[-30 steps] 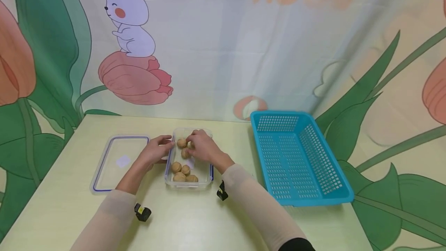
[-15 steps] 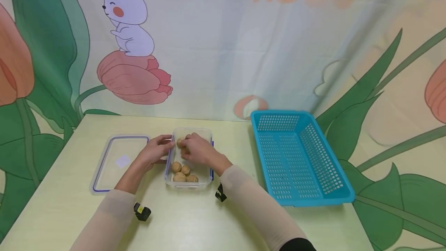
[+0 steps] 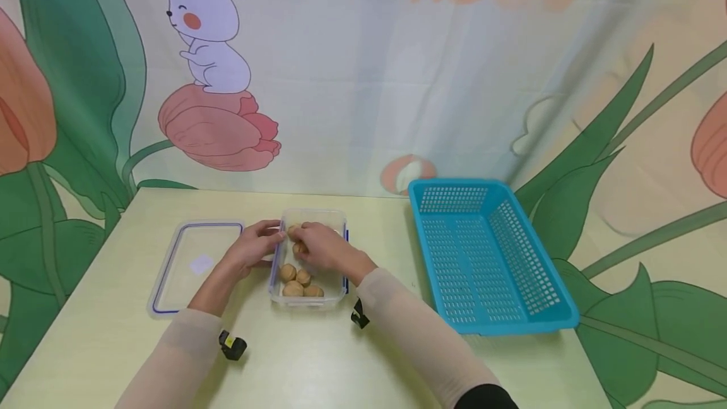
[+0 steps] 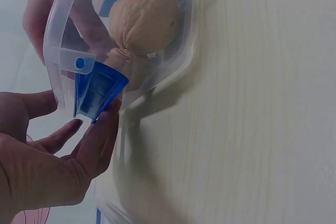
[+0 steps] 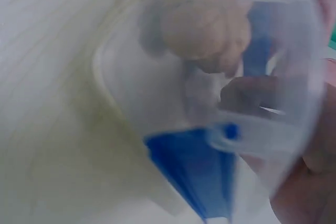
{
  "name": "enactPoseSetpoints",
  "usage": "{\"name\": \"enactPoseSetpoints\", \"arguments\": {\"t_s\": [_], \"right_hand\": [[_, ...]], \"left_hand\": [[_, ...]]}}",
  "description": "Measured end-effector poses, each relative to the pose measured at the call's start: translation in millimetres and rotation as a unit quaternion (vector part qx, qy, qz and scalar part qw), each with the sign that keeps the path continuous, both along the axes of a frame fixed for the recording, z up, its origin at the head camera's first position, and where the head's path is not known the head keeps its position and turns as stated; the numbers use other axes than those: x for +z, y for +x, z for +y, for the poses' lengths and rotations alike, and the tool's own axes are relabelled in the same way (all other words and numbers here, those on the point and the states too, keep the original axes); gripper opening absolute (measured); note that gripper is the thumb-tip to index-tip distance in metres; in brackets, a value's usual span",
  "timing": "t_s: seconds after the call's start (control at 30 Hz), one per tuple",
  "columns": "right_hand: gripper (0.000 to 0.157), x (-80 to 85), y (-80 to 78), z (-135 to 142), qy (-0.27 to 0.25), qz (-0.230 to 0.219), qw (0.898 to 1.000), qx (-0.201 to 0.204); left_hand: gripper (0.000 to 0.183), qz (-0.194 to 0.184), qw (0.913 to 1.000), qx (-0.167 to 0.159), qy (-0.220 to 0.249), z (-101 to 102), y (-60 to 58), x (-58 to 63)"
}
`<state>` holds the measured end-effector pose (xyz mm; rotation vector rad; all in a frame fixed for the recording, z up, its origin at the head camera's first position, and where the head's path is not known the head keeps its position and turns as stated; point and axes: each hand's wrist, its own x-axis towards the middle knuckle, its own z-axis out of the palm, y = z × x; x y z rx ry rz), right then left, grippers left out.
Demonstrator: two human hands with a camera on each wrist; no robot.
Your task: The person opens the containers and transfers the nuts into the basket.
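A clear plastic food container (image 3: 309, 305) with blue side latches stands uncovered on the table, several walnuts (image 3: 293, 288) inside. My left hand (image 3: 255, 248) grips its left wall, the fingers around the blue latch (image 4: 97, 88) in the left wrist view. Inside the far half, my right hand (image 3: 326, 246) reaches down with curled fingers among the walnuts there. One walnut (image 3: 294, 231) shows at its fingertips and another just below them; the hand hides the rest. Through the blurred wall in the right wrist view, a walnut (image 5: 202, 27) appears above a bent finger (image 5: 247, 94).
The container's clear lid (image 3: 182, 270), edged with a blue seal, lies flat to the left. A blue perforated basket (image 3: 570, 317) stands at the right of the table (image 3: 318, 358). A printed curtain (image 3: 341, 81) hangs behind the table's far edge.
My right hand has shifted slightly left and lower over the far walnuts, and now covers one that showed a second ago. My left hand stays on the container's wall.
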<state>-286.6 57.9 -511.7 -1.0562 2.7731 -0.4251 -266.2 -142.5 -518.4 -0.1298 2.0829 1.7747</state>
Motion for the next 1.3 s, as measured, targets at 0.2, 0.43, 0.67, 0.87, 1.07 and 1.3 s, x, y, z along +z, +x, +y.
{"name": "enactPoseSetpoints", "arguments": {"t_s": [0.2, 0.43, 0.67, 0.87, 1.07, 1.3], "right_hand": [[0.016, 37.3, 5.0, 13, -0.03, 0.005, 0.999, 0.03], [0.023, 102.4, 17.7, 47, -0.092, 0.021, 0.994, 0.057], [0.027, 139.7, 29.3, 110, -0.159, 0.046, 0.986, 0.015], [0.033, 141.2, 30.7, 173, -0.203, 0.043, 0.975, -0.08], [0.034, 127.3, 18.5, 225, -0.249, 0.006, 0.952, -0.177], [0.035, 94.1, -2.7, 262, -0.231, -0.005, 0.943, -0.239]], "left_hand": [[0.064, -0.001, 0.9999, -0.004, -0.011, -1, -0.9, 1.5], [0.064, -0.007, 0.9998, 0.002, -0.017, -2, -1.8, -1.7], [0.063, -0.008, 0.9999, 0.002, -0.014, -3, 0.1, -2.8], [0.063, -0.003, 0.9999, 0.001, -0.014, 1, -1.4, -1.3], [0.063, -0.008, 0.9999, 0.002, -0.015, 0, -1.5, -0.1], [0.062, -0.011, 0.9999, 0.003, -0.009, 0, -1.5, -0.7]]}}
